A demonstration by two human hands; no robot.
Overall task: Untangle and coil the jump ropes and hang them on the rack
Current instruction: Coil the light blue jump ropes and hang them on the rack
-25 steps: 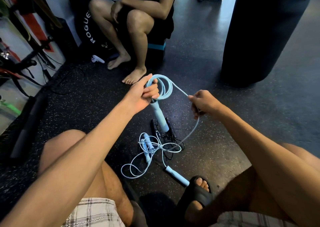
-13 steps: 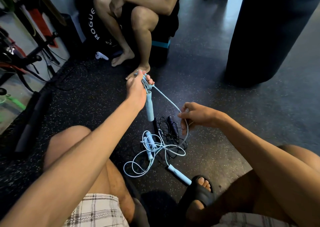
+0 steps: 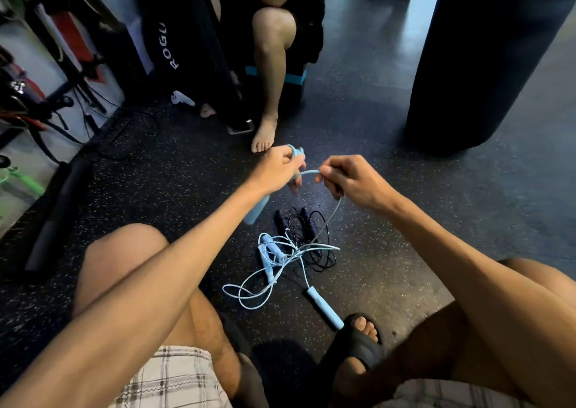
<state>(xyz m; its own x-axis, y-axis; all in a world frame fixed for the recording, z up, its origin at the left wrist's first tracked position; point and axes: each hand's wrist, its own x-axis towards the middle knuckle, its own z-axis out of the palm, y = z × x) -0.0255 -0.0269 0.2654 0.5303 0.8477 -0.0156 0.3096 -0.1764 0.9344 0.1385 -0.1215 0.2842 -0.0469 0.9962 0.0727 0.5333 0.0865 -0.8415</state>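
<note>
The left hand [image 3: 277,167] grips the light-blue jump rope [image 3: 307,173] coil; the right hand [image 3: 352,180], just beside, pinches its cord, slack hanging down to the floor tangle [image 3: 290,251].

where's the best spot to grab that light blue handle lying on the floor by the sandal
Take the loose handle round the middle of its barrel, coming down from above. It lies flat and slanted on the floor, so the fingers should close across its narrow width. The cord leaves its upper-left end and the sandal sits close by the other.
</note>
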